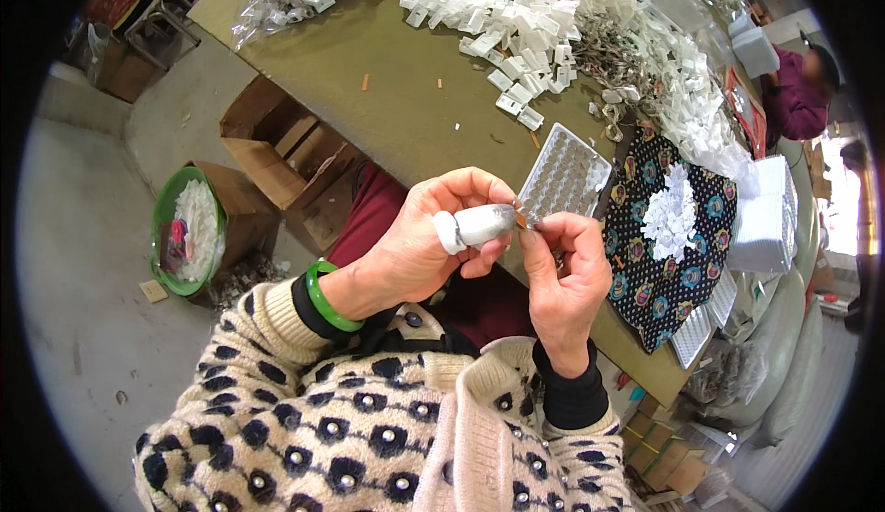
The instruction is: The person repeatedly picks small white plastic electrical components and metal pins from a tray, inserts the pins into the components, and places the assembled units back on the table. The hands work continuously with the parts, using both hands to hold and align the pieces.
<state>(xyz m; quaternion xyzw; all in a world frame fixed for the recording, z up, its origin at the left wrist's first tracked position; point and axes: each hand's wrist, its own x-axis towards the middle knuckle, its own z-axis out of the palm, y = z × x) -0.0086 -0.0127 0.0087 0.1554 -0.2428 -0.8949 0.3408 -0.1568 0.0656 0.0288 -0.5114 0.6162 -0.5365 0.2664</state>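
My left hand point(406, 240) and my right hand point(570, 282) meet in front of me, over the near edge of the table. Between their fingertips is a small piece with an orange-brown strip point(523, 221); its exact kind is too small to make out. Both hands are closed in a pinch around it. A white, grey-smudged finger cover point(484, 226) wraps one finger of the left hand, and a green bangle point(330, 297) circles that wrist. Just beyond the fingertips lies a pale tray point(564, 173) with rows of small round pieces.
White plastic casings point(516, 14) are heaped along the far side of the table point(369, 97), beside tangled thin wires point(613, 56). At right, a dark patterned cloth point(636, 305) bears small white pieces point(670, 212). Cardboard boxes point(267, 157) and a green basin point(161, 212) stand left; another person point(800, 97) sits far right.
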